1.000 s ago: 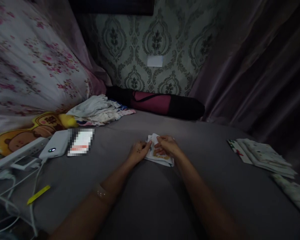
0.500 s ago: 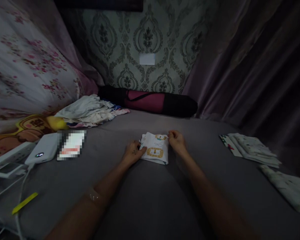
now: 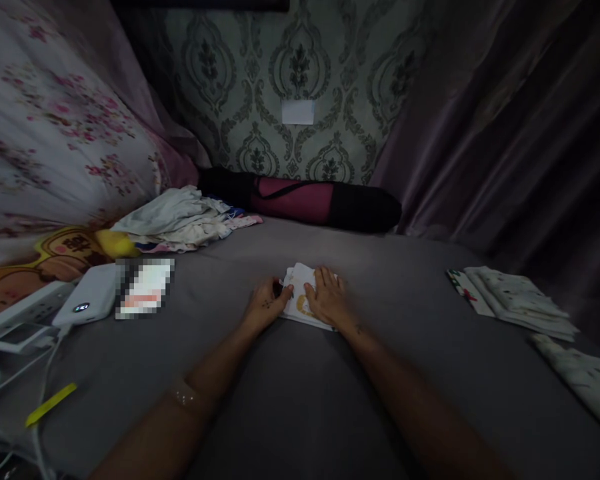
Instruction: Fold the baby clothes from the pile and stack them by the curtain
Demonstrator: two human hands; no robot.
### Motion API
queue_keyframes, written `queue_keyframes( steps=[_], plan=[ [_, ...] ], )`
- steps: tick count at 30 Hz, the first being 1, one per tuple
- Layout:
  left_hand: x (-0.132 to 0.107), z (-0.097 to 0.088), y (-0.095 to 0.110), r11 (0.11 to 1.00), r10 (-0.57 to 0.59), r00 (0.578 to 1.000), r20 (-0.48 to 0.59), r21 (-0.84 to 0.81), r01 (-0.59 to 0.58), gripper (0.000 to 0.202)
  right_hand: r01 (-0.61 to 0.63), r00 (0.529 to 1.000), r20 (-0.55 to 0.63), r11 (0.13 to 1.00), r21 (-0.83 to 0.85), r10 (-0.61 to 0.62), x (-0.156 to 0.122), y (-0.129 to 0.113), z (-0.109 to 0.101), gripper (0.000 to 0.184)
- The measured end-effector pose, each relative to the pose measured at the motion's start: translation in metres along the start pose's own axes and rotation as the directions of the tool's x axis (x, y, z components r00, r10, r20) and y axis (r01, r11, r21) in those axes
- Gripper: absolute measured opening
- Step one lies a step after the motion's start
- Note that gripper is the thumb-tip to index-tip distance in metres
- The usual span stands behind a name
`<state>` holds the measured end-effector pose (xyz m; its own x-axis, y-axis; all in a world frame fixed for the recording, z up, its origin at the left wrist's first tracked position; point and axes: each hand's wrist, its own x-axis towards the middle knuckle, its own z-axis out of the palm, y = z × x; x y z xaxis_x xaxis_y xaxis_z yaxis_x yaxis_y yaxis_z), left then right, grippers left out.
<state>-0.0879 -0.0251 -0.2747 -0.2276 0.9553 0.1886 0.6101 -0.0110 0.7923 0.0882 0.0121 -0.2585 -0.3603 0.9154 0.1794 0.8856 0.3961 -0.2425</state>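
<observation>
A small folded white cloth (image 3: 300,278) with yellow lion-face prints lies on the grey bed sheet in the middle. My left hand (image 3: 267,302) grips its left edge, thumb on top and the other fingers curled at the side, partly hidden. Flat across the right half of the cloth rests my right hand (image 3: 329,300), its fingers stretched out and the thumb apart. It covers much of the print.
Folded cloths (image 3: 520,297) are stacked at the right, with another cloth (image 3: 580,377) nearer. A clothes heap (image 3: 180,217) lies back left, beside a long black-and-maroon bag (image 3: 295,200). At left are a power bank (image 3: 90,297), a power strip (image 3: 30,310), cables and a yellow strip (image 3: 51,405).
My right hand has gone from pinching at the cloth's upper right corner to lying flat on top of it. My left hand stays at the left edge.
</observation>
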Motion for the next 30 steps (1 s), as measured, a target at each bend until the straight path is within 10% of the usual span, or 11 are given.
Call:
queue_keyframes(
  steps=[15,30],
  plan=[
    [0.000,-0.010,0.002,0.996,-0.064,0.995,-0.073,-0.074,0.058,0.028,0.042,0.996,0.084,0.998,-0.048,-0.038,0.009,-0.025,-0.030,0.061],
    [0.002,-0.015,0.005,0.995,-0.097,0.987,-0.130,-0.037,0.093,0.022,0.137,0.991,0.001,0.990,-0.022,-0.137,0.002,-0.055,0.002,0.060]
  ],
)
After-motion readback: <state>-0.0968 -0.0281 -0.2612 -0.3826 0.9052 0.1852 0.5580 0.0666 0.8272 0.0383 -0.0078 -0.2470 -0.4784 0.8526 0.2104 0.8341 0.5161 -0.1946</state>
